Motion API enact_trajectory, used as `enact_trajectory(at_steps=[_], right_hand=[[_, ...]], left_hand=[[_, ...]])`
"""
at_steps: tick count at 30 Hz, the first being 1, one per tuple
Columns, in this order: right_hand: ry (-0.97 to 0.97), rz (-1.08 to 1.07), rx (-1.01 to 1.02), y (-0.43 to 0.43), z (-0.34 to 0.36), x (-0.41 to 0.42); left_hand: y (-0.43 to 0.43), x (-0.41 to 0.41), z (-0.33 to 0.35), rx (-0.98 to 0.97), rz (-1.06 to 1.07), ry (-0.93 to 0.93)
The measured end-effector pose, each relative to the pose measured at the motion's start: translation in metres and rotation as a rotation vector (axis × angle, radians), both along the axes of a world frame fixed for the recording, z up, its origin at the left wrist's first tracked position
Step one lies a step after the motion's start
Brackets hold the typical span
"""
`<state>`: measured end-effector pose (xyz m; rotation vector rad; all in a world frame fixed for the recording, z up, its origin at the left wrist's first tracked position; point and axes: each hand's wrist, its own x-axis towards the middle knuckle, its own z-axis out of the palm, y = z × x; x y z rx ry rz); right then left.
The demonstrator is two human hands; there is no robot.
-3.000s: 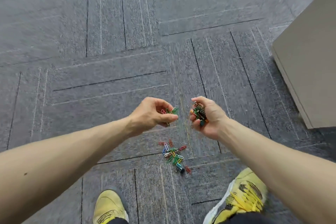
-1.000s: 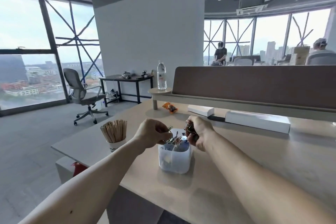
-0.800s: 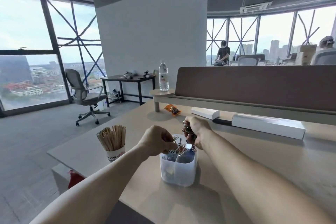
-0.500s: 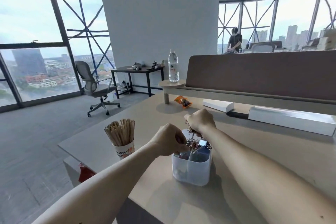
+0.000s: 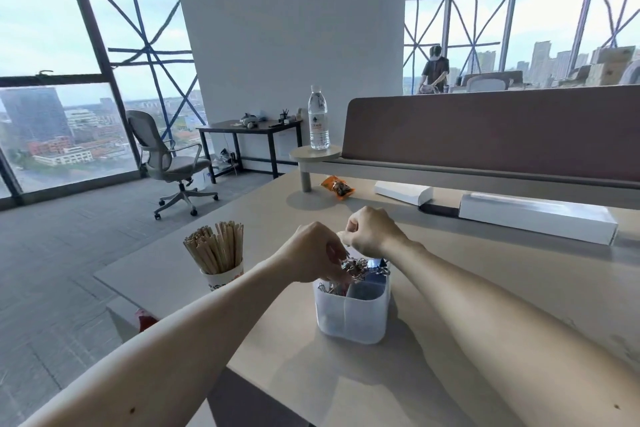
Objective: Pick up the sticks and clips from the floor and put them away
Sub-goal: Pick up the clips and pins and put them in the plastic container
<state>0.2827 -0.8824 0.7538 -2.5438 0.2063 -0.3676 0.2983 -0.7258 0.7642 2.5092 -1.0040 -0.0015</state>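
A translucent plastic organizer box (image 5: 349, 315) stands on the beige desk (image 5: 485, 288); metal and coloured clips (image 5: 360, 267) pile up in its compartments. My left hand (image 5: 311, 253) hangs over the box's left compartment, its fingers pointing loosely down onto the clips there. My right hand (image 5: 372, 230) hovers just behind the box's back rim, curled into a fist around the paper clips, which the fingers hide. A paper cup full of wooden sticks (image 5: 216, 250) stands left of the box.
At the desk's back stand a brown divider panel (image 5: 485, 128), two white boxes (image 5: 536, 222), an orange snack packet (image 5: 337, 187) and a water bottle (image 5: 318, 118) on a round shelf. An office chair (image 5: 166, 159) and a black side table (image 5: 249, 125) stand beyond.
Three seconds ago I was gathering paper clips from the carpet. Since then my hands have come to the desk and sunk toward the box; my left fingers have loosened over it.
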Motion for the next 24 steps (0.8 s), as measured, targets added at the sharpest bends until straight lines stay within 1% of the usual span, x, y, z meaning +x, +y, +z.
enact_trajectory(at_steps=[5,12,15,19,22,24], right_hand=[[0.052,0.127,-0.026,0.0,0.003,-0.006],[0.08,0.215,0.044,0.001,0.005,-0.014],[0.057,0.236,0.063,0.001,0.007,-0.018],[0.068,0.244,0.096,-0.004,0.009,-0.023],[0.034,0.228,0.074,-0.01,0.008,-0.026],[0.028,0.209,0.002,-0.016,0.007,-0.028]], left_hand=[[0.01,0.0,0.002,-0.03,0.021,0.009],[0.018,0.0,-0.005,-0.097,0.032,0.052],[0.021,0.001,-0.008,-0.095,0.012,0.007],[0.023,0.002,-0.013,-0.109,0.054,-0.069],[0.019,-0.001,-0.018,-0.089,-0.031,-0.063],[0.015,-0.002,-0.022,-0.006,-0.084,-0.067]])
